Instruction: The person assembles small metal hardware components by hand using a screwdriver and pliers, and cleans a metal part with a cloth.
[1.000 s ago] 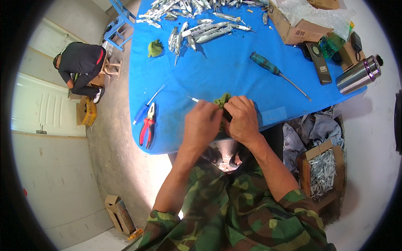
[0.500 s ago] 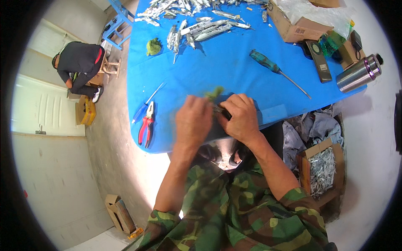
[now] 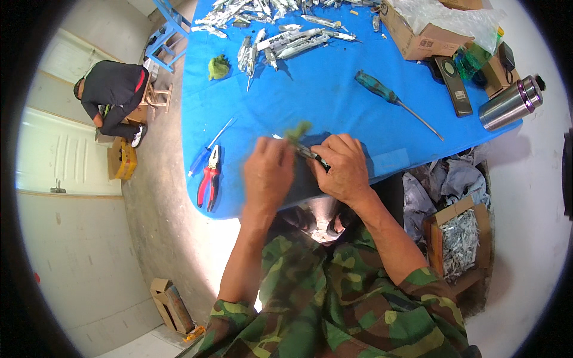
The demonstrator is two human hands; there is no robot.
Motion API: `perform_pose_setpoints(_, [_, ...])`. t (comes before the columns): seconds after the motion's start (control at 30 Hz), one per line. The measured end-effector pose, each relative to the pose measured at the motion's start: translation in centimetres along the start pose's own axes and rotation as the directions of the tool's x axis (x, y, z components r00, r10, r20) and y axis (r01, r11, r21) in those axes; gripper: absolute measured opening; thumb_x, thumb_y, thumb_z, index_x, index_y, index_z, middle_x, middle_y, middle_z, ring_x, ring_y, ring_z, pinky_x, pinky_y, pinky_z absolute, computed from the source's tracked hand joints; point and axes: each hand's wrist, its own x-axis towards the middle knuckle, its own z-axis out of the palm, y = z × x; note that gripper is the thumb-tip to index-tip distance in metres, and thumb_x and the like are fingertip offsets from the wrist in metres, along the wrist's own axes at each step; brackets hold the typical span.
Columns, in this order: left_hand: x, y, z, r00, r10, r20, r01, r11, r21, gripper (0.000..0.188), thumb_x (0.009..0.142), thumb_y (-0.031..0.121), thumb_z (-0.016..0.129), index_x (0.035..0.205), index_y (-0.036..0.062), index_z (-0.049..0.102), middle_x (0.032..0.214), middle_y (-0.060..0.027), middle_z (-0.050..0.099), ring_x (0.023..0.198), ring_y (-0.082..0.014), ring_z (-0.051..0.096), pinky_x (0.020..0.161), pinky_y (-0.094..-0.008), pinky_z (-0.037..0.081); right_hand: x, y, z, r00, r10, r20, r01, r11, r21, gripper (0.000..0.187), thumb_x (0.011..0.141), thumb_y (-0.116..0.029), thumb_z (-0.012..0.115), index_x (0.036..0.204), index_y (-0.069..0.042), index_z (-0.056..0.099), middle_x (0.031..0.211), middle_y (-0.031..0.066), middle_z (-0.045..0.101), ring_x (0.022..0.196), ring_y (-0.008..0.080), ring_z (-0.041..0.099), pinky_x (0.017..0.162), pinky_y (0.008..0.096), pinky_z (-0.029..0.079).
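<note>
Over the table's near edge, my right hand [image 3: 341,164] is closed around one end of a slim grey-and-white stick-like part [image 3: 306,152]. The part slants up to the left, and a dark piece shows beside my right fingers. My left hand [image 3: 268,173], blurred by motion, pinches a yellow-green rag [image 3: 297,131] against the part's other end. Its fingertips are partly hidden behind the back of the hand. Similar long parts [image 3: 298,43] lie in a cluster farther back, beside a second crumpled green rag [image 3: 219,67].
On the blue-covered table [image 3: 268,107] lie red-handled pliers [image 3: 209,182], a blue screwdriver [image 3: 206,152] and a larger green-handled screwdriver [image 3: 382,90]. A steel flask [image 3: 510,106] and a cardboard box [image 3: 418,39] stand at right. Below is a box of scraps [image 3: 459,244]. A person [image 3: 116,89] sits far left.
My left hand and the rag have shifted slightly left and upward along the part, uncovering more of it. My right hand stays almost where it was.
</note>
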Motion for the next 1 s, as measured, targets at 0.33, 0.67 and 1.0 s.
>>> perform_pose_setpoints(0.33, [1.4,-3.5,0.5,0.998,-0.036,-0.058,0.042,0.994,0.100,0.011,0.098,0.016,0.070,0.100,0.0055,0.070,0.099,-0.0171,0.068,0.085,-0.0429,0.068,0.069,-0.0532,0.053,0.1,-0.4,-0.2,1.000,0.007,0.023,-0.007,1.000,0.022,0.012,0.084,-0.017,0.079,0.092,-0.009,0.074,0.090,0.0059,0.062,0.093,0.0292,0.059,0.079,0.0444,0.044])
perform_pose_setpoints(0.67, [-0.2,-1.3,1.8,0.998,0.006,-0.063,-0.009,0.999,-0.039,0.012,0.093,0.006,0.077,0.103,0.0016,0.073,0.095,-0.0158,0.069,0.078,-0.0347,0.070,0.068,-0.0419,0.055,0.1,-0.2,0.3,0.999,-0.042,-0.035,0.041,0.999,-0.016,0.010,0.087,-0.019,0.077,0.090,-0.009,0.074,0.088,0.0053,0.062,0.090,0.0285,0.059,0.077,0.0440,0.045])
perform_pose_setpoints(1.0, [0.8,-3.1,0.8,0.992,-0.073,-0.105,0.066,0.995,-0.072,0.015,0.093,0.010,0.079,0.104,0.0005,0.074,0.092,-0.0146,0.070,0.074,-0.0278,0.069,0.065,-0.0389,0.054,0.0,-0.4,0.3,0.999,-0.036,-0.031,0.035,0.999,-0.011,0.011,0.088,-0.019,0.077,0.092,-0.009,0.074,0.088,0.0055,0.062,0.090,0.0286,0.059,0.078,0.0440,0.045])
